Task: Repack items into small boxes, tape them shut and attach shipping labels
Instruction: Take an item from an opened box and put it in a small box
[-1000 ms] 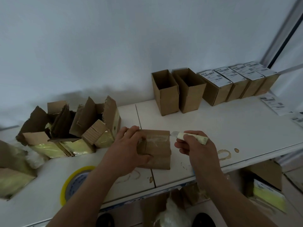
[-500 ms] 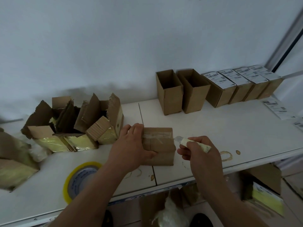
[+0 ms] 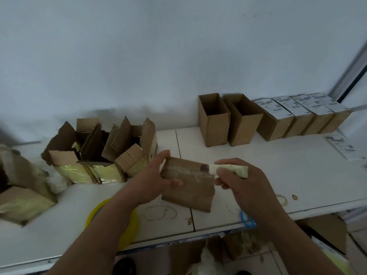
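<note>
Head view | my left hand (image 3: 153, 181) grips the taped box (image 3: 188, 185) by its left end, tilting it on the tabletop (image 3: 278, 165) — steadied, I judge, for cutting | my right hand (image 3: 241, 180) clenches the cutter (image 3: 228, 170), tip at the tape seam | open boxes (image 3: 228, 120) and labelled boxes (image 3: 297, 114) wait behind — staged for repacking.

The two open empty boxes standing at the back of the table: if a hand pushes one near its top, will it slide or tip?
Probably tip. The open boxes stand taller than their bases are wide, so a high push likely topples them. They look empty, so likely light. The thin cardboard walls may flex inward under a finger.
</note>
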Action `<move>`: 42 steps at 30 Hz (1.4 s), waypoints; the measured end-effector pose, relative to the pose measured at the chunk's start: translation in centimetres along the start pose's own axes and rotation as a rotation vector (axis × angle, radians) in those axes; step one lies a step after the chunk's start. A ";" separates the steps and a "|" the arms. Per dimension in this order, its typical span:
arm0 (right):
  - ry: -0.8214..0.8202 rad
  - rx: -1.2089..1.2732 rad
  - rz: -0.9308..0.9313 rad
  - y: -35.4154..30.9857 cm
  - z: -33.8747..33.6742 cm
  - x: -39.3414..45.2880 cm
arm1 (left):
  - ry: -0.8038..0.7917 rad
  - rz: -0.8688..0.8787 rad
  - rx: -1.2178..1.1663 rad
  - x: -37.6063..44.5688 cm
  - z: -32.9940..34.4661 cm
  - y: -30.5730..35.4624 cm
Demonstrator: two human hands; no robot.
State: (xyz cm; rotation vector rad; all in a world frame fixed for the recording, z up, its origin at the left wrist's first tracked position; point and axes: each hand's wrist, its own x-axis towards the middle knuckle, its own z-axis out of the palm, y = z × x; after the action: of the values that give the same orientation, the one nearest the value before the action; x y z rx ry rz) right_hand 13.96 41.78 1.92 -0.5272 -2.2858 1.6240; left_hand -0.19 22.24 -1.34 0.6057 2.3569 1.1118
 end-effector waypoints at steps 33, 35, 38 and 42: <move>-0.372 -0.480 -0.256 -0.2 3.7 5.8 | -0.144 0.045 -0.057 1.6 -1.5 -1.8; -0.376 -0.485 -0.256 -0.4 3.0 5.6 | -0.144 0.041 -0.062 1.6 -1.5 -1.7; -0.373 -0.489 -0.241 -0.4 1.5 5.1 | -0.149 0.043 -0.070 1.6 -1.5 -1.8; -0.358 -0.507 -0.216 -0.1 -0.2 4.3 | -0.154 0.047 -0.049 1.6 -1.5 -1.9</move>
State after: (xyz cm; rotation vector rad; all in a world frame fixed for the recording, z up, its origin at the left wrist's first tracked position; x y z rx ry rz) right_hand 10.20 43.90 2.15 -0.0807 -2.9183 1.0995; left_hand -2.75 21.15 -2.38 0.7064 2.1891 1.0993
